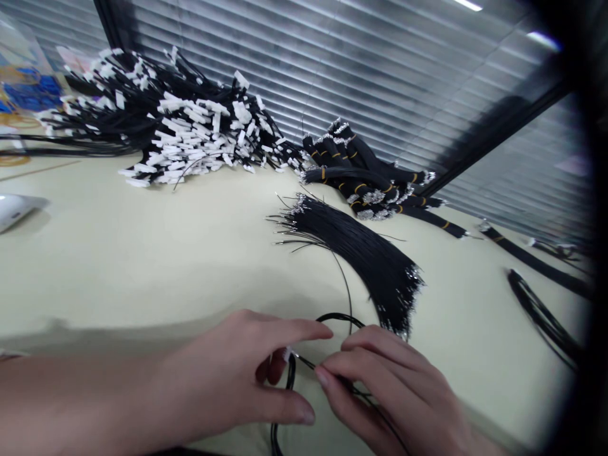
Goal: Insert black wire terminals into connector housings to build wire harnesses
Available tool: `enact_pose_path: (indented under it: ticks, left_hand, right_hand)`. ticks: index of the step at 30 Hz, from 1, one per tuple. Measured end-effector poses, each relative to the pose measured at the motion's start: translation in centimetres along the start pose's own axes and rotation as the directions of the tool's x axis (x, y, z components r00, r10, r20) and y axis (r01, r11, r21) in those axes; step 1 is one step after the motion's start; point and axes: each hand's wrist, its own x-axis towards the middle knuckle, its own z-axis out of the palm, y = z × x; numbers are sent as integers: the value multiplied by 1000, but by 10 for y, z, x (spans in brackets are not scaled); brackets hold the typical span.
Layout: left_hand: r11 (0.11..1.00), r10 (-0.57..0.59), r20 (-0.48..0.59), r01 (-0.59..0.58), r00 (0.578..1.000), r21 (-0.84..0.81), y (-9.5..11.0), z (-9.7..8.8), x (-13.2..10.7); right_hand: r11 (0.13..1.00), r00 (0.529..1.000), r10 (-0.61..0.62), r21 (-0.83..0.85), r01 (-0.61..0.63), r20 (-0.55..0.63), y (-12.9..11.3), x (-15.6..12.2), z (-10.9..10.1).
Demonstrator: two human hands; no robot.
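Note:
My left hand (256, 367) has its thumb and index finger spread, while its other fingers curl behind a small white connector (287, 354) and hold it. Black wires (290, 373) run down from that connector, and a loop of black cable (339, 316) arches between the two hands. My right hand (384, 386) pinches a thin black wire (306, 362) between thumb and fingertips. This wire's metal tip points at the connector, close to it; whether it touches cannot be made out. Just beyond my hands lies a fanned bundle of loose black wires (354, 240) with metal ends.
Wires with white connectors (199, 136) form a large pile at the back left. Black wire bundles tied with yellow bands (365, 168) lie at the back, before the window blinds (332, 69). A coiled black cable (541, 313) rests at right, a white device (16, 209) at left.

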Motion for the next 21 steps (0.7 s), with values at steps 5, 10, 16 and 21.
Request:
enact_pose_path:
  ticks: [5,10,16,21]
  left_hand:
    - [1000,-7,-7,7,1000,12,2,0,0]
    - [999,-6,-15,6,1000,39,3,0,-1]
    - [999,-13,-1,13,1000,35,2,0,0]
    - [999,23,-8,-23,1000,29,-1,2,0]
  right_hand:
    - [1000,1000,19,8,-19,9,1,3,0]
    - [1000,1000,15,9,-15,26,-1,0,1]
    - [1000,1000,-1,4,1,10,0,-2,4]
    - [1000,997,-14,4,14,73,1,2,4]
